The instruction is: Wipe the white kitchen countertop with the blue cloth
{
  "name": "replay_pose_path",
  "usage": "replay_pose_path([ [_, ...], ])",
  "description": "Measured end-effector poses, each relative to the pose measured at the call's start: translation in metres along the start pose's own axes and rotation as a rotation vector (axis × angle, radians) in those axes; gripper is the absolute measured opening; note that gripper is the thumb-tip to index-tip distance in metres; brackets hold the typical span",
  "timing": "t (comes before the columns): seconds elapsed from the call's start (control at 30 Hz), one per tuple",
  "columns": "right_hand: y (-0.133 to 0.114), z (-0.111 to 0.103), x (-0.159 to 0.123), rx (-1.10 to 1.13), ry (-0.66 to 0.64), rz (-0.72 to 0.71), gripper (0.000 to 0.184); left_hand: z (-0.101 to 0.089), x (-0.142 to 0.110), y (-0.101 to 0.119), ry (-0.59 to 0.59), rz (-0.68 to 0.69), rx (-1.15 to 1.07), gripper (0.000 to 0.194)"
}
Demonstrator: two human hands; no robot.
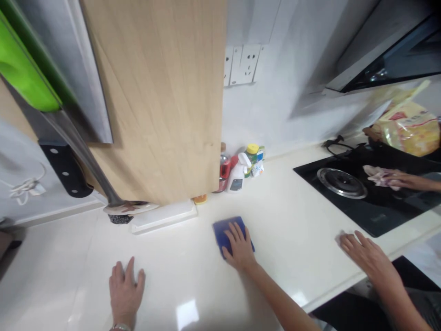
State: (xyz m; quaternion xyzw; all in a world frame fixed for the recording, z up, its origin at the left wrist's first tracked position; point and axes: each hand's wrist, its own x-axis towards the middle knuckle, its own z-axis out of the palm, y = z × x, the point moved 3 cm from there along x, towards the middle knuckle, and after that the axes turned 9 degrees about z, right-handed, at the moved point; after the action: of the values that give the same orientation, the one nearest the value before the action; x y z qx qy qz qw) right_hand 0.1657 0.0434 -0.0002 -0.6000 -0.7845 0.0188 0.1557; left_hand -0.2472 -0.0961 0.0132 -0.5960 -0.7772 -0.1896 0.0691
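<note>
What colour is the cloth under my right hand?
Blue, best seen in the head view.

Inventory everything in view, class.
Countertop: one, white, foreground
Wooden panel: one, tan, upper centre
Utensil: one, green-handled, left
Knife: one, black-handled, left
Outlets: two, white, wall
Spray bottle: one, white, wall
Tub: one, yellow-lidded, wall
Hood: one, grey, right
Cooktop: one, black, right
Bag: one, yellow, right
Blue cloth: one, blue, countertop
Crumpled cloth: one, pinkish, cooktop
Co-worker's hands: two, countertop and crumpled cloth
Left hand: one, bare, countertop
Right hand: one, bare, blue cloth
</note>
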Motion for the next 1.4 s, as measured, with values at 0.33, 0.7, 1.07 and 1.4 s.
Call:
replay_pose_path([
  [0.33,-0.007,0.03,0.112,0.021,0.014,0.124,0.062,0.0,0.003,0.0,-0.038,0.008,0.006,0.058],
  [0.7,-0.005,0.043,0.149,0.039,0.02,0.096,0.062,0.005,-0.001,-0.007,-0.069,-0.034,0.015,0.059],
  [1.07,-0.017,0.029,0.049,-0.002,0.069,0.13,0.06,0.002,-0.005,-0.001,0.027,0.018,-0.019,0.057],
  [1.4,-0.078,0.013,-0.081,-0.149,0.016,0.133,0.061,0.002,-0.014,0.0,0.013,-0.028,-0.125,0.057],
])
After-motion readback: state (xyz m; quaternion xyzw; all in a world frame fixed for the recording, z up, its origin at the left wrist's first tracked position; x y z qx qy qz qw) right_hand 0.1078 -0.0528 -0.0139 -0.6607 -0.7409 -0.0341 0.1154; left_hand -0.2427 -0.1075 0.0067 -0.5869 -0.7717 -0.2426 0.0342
